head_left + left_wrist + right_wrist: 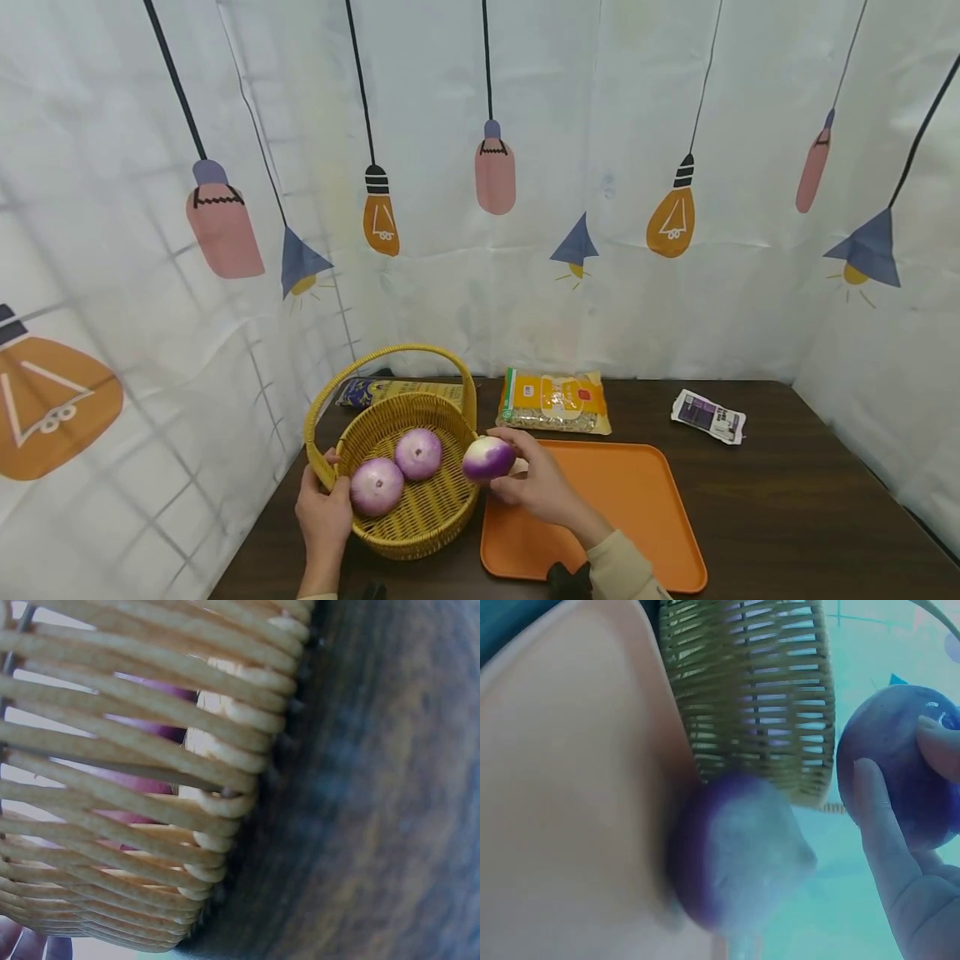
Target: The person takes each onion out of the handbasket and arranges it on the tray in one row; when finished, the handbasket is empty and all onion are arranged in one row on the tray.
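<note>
My left hand (326, 508) grips the left rim of the yellow woven basket (420, 546), by the foot of its handle. Inside lie two round light-purple vegetables, one nearer my left hand (377, 487) and one farther back (418, 454). Between thumb and fingers, my right hand (540, 483) holds a purple-and-white turnip (487, 458) at the basket's right rim, white side up. A second purple-and-white turnip (750, 855) sits on the orange tray (615, 500); the right hand mostly hides it in the head view. Through the weave, the left wrist view catches purple patches.
Behind the tray lies a yellow bag of grain (555, 402). Another packet (367, 392) lies behind the basket, partly covered by it. A small white-and-purple packet (708, 417) rests at the back right of the dark table (810, 517). A printed curtain (540, 317) hangs around the table.
</note>
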Action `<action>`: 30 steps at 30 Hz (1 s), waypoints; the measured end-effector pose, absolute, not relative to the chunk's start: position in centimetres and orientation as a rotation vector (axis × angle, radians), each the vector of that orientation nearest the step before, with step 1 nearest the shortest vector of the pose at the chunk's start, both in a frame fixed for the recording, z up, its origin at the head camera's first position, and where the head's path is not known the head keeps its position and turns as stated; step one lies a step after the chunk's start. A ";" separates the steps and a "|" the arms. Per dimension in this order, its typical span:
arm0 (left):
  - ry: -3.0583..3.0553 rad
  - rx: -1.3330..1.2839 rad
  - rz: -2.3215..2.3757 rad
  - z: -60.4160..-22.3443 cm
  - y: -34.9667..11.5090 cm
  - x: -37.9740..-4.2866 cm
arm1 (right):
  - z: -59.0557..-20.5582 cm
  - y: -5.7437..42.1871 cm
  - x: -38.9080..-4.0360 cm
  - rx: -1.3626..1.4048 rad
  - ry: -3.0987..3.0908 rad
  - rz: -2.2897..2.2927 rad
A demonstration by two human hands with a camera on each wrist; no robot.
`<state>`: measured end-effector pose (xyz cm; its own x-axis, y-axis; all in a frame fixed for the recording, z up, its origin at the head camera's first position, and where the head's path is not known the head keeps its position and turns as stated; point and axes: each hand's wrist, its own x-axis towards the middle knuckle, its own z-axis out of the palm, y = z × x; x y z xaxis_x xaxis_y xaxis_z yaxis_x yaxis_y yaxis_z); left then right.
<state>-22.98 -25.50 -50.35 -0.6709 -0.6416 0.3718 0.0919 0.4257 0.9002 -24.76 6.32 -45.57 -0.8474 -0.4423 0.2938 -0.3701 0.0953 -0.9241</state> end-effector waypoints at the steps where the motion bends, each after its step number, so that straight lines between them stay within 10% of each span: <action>1: -1.960 0.464 -1.296 -50.3 -25.5 -23.0 | -45.6 6.6 -24.7 -0.844 2.287 -1.901; 30: -1.956 0.449 -1.292 -50.5 -25.6 -23.1 | -48.3 12.9 -25.0 -0.406 2.626 -1.880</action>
<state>-23.07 -25.59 -50.46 -0.6669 -0.6374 0.3860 0.1047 0.4326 0.8955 -25.01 12.87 -48.28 -0.9626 -0.1353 0.2349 -0.2660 0.3039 -0.9148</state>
